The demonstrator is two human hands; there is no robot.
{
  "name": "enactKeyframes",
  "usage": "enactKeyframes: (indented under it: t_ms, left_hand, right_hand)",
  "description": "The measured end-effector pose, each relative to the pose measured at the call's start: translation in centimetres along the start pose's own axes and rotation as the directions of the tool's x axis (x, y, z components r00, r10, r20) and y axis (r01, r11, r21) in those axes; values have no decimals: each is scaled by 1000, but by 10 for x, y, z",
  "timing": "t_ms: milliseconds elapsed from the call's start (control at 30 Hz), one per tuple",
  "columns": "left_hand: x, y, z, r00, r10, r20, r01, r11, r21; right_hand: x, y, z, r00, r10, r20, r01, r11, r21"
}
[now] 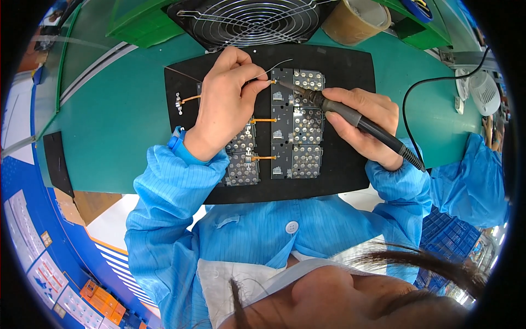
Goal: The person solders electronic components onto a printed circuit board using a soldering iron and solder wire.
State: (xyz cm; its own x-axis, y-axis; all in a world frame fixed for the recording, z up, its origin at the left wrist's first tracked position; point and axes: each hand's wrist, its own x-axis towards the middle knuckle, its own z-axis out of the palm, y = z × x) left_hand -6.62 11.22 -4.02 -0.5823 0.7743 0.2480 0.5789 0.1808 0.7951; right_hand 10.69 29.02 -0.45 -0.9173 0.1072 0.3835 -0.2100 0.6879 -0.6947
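Observation:
A soldering iron (pixel 372 129) with a dark handle lies in my right hand (pixel 366 112), its fingers closed round the grip. The iron's tip points left, onto or just above the top end of a circuit board (pixel 281 90). Opposite the tip, my left hand (pixel 223 101) is closed in a pinch, with thin solder wire (pixel 280 63) showing at its fingers. More boards (pixel 281 129) stand in a column beneath, beside panels with round silvery parts (pixel 308 126). Orange flat strips (pixel 264 120) link them to boards on the left, which my left hand and wrist partly cover.
The boards rest on a black mat (pixel 345 164) over a green tabletop (pixel 109 120). A fan with a wire guard (pixel 257 24) stands at the back, beside a tan tub (pixel 353 24) and green bins (pixel 145 24). The iron's black cord (pixel 408 98) loops right. Another blue sleeve (pixel 466 186) is at the right.

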Motion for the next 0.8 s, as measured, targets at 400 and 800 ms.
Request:
enactKeyframes:
  t_ms: [400, 800]
  left_hand:
    - [-2, 0, 1, 1000, 6, -14, -6, 1000, -5]
    - [-1, 3, 0, 1000, 18, -21, -18, 1000, 14]
  right_hand:
    - [0, -1, -1, 1000, -5, 11, 5, 1000, 1]
    - [0, -1, -3, 1000, 9, 27, -9, 1000, 17]
